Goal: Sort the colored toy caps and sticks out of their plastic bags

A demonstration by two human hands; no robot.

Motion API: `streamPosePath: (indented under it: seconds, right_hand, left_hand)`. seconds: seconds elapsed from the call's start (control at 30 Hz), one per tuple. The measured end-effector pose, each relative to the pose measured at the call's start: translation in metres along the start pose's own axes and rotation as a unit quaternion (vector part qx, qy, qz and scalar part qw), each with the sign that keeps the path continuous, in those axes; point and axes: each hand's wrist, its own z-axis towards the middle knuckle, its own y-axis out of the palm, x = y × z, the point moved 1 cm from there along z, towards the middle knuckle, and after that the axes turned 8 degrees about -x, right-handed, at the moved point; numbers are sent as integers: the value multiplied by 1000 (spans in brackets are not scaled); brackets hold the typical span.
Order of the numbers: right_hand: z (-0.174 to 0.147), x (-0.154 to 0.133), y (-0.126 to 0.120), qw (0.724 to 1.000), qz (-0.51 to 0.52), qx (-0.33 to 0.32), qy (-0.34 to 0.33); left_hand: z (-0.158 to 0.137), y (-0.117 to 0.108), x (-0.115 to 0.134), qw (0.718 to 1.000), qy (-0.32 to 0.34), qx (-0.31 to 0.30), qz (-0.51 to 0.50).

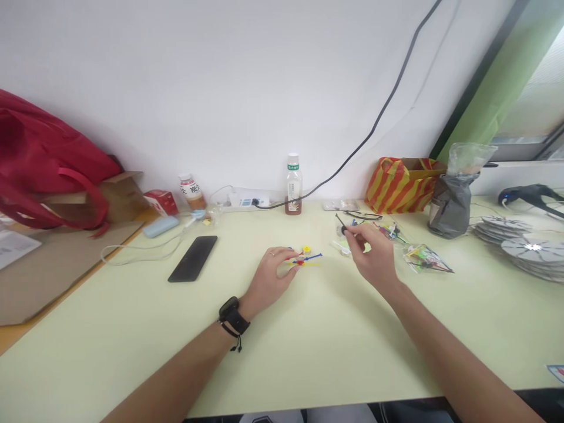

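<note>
Head view: clear bag (425, 258) of coloured sticks beside right hand (372, 255).

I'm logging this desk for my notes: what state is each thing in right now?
Left hand: resting on the table, fingers touching the small rods.
Small rods: lying flat, crossed.
Right hand: raised, fingers pinching a thin dark tool.
Thin dark tool: tilted, off the table.
Phone: flat, screen dark.
Bottle: upright, capped.
</note>
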Motion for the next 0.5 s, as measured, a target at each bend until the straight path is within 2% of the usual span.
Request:
streamPosePath:
  seconds: [0.07, 0.1, 0.17, 0.23, 0.3, 0.37, 0.5]
  right_hand:
    - [1, 5, -3, 1000, -30, 8, 2]
    - [0, 8, -3, 999, -43, -24, 8]
    - [-3, 12, 2, 984, -73, -159, 31]
    - [-9, 15, 9, 941, -108, -314, 62]
    - [-14, 17, 13, 906, -135, -389, 95]
    - [-16, 18, 15, 897, -140, -401, 122]
    - [-16, 27, 18, 899, -134, -383, 167]
  left_hand:
    - [-2, 1, -2, 999, 8, -28, 31]
    - [-3, 2, -3, 998, 11, -45, 47]
    - [-4, 3, -4, 994, 22, -75, 76]
    - [-4, 4, -5, 990, 36, -92, 96]
    - [-4, 5, -5, 989, 48, -99, 102]
    - [-4, 5, -5, 989, 49, -99, 100]
    - [-5, 6, -5, 991, 30, -93, 87]
